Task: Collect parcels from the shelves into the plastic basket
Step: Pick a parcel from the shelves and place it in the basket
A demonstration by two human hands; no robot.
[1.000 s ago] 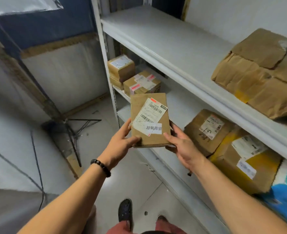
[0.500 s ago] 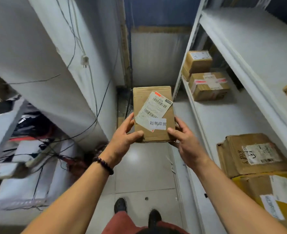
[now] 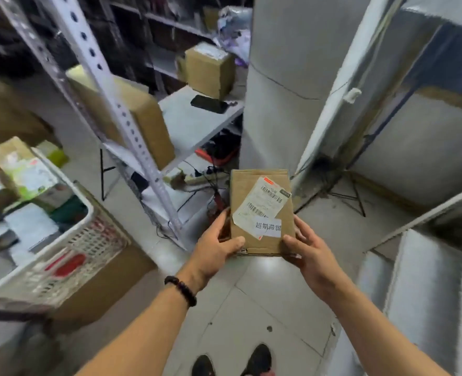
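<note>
Head view is showing the tall grey rack (image 3: 107,99) standing ahead on my left. Lower down at the left edge, the white plastic basket (image 3: 88,240) is sitting on a big cardboard box (image 3: 110,278) and already holding several packages. The brown parcel (image 3: 242,194) I am collecting is hanging in the air in front of me, over the floor tiles (image 3: 265,308), well apart from the basket and to its right.

I am holding it between both hands. My left hand (image 3: 216,248) is gripping the near left corner, thumb lying across the top face and fingers going underneath. My right hand (image 3: 311,253) is gripping the near right corner in the same way. Its white shipping label (image 3: 262,202) is facing up, and a dark bead bracelet (image 3: 181,290) is sitting on my left wrist.

I am judging this as the carry to the basket. To do it well, I am planning to swing left with the parcel level and bring it above the rim before lowering. I am aiming to lay it flat on the packages inside rather than toss it, so nothing slides over the edge. I am meaning to let go only once its weight is resting.
</note>
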